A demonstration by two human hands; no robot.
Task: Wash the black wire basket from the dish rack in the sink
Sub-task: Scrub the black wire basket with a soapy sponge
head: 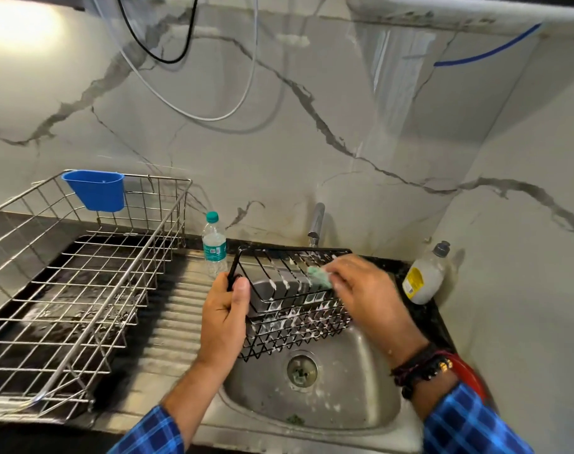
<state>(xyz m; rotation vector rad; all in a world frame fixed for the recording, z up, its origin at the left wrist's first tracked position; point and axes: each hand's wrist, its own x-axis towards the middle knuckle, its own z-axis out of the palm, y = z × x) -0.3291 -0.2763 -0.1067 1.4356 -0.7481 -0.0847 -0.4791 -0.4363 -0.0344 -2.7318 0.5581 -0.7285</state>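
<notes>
Left hand (225, 317): grips the left end of the black wire basket (295, 319).
Right hand (361, 290): holds a green sponge (320, 277) against its soapy wires.
Basket: between both hands, over the sink (361, 401).

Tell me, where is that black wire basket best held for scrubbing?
Grip the black wire basket by its left end wire, coming from the left, as the left hand does. It hangs tilted over the sink, so this likely leaves its soapy bars free for the sponge in the right hand.
</notes>
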